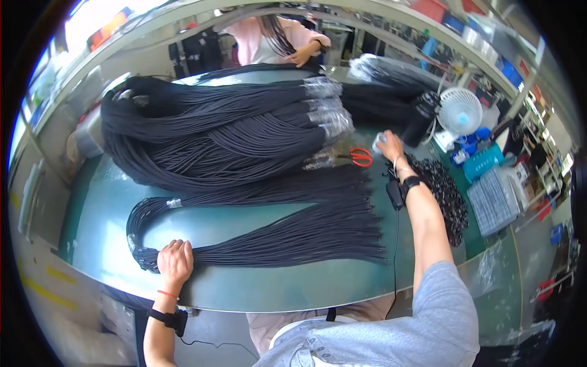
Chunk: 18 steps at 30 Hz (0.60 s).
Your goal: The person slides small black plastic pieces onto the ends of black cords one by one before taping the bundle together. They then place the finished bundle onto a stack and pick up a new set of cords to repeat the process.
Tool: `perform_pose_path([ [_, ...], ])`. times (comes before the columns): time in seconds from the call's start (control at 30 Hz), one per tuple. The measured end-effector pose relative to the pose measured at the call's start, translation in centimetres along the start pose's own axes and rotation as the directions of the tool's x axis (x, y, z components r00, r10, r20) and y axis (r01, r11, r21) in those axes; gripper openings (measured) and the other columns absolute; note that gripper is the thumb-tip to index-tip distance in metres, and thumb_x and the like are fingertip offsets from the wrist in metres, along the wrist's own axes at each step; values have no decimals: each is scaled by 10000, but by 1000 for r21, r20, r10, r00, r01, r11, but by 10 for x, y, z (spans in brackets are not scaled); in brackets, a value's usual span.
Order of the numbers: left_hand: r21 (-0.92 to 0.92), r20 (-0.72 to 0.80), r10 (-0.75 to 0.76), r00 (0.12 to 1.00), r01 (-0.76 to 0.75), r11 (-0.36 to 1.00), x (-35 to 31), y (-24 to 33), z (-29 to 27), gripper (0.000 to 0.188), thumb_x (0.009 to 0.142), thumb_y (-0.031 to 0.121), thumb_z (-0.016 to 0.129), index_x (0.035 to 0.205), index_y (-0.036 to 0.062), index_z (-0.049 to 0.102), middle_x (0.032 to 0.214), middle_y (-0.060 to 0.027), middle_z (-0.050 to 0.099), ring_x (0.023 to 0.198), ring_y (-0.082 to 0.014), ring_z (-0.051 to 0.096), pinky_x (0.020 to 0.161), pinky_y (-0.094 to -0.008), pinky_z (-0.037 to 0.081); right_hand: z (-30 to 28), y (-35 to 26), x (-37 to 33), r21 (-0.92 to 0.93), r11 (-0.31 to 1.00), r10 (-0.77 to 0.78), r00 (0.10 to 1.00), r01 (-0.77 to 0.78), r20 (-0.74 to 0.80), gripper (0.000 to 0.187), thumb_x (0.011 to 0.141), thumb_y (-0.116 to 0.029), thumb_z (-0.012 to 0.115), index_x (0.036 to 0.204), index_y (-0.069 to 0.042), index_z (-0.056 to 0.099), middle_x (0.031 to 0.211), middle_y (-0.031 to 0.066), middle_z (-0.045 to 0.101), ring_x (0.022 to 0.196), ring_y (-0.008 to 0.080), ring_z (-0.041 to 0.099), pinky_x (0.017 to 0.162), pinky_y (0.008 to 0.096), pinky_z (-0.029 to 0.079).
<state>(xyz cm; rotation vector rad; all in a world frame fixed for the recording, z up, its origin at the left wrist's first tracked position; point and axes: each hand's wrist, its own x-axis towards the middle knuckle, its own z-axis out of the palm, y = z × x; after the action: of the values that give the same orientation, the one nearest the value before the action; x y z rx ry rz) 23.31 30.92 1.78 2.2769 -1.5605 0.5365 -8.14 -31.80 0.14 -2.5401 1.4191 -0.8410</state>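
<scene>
clasping 1 cord bundle [287,241] in left hand [175,263], 1 whitish item [378,141] in right hand [391,147], 1 red scissors [354,157]

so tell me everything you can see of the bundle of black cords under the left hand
The bundle of black cords is many thin strands, seemingly rubber or plastic coated, lying on the green table. It bends into a U at the left, with shiny clear wrap on the upper run; the lower run fans out toward its ends at the right. The left hand is closed over it near the bend.
</scene>
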Motion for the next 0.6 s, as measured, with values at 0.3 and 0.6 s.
perform_pose_path([
  [0.3,-63,-95,-165,982,159,985,-10,1,-8,314,910,174,545,621,51,540,622,-107,542,616,-324,560,562,-424,448,-119,-259,-70,223,735,-415,684,641,-601,330,860,-130,662,1172,-55,582,998,130,635,935,297,585,829,373,463],
  [0.6,-757,362,-401,841,517,400,-75,51,-53,499,1003,380,444,1352,24,454,1321,-135,523,1162,-270,525,1019,-371,391,77,-503,-201,527,108,-970,206,843,-131,245,873,-121,601,1087,-1,585,1025,164,622,953,297,613,851,388,500],
])
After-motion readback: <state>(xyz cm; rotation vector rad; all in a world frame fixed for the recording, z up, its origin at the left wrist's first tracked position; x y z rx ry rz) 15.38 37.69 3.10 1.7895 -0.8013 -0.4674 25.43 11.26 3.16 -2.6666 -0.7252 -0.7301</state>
